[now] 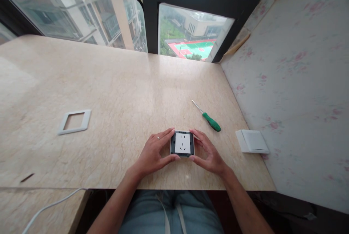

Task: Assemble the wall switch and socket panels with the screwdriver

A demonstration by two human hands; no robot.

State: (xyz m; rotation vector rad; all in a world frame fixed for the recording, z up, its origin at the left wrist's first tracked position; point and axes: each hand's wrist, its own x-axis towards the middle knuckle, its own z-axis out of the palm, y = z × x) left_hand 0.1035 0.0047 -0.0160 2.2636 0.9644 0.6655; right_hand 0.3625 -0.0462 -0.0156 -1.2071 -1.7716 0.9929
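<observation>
A wall socket [182, 143] with a white face and dark frame lies flat on the beige marble counter [117, 92], near its front edge. My left hand [154, 153] grips the socket's left side, thumb at the near corner and fingers along the far edge. Its right side is pinched the same way by my right hand [207, 152]. A ring shows on my left hand.
A green-handled screwdriver [208, 117] lies just beyond my right hand. A white switch plate [252, 141] rests at the right, by the floral wall. A white empty frame [74, 121] lies at the left. A white cable [51, 205] runs across the lower left. Windows stand behind.
</observation>
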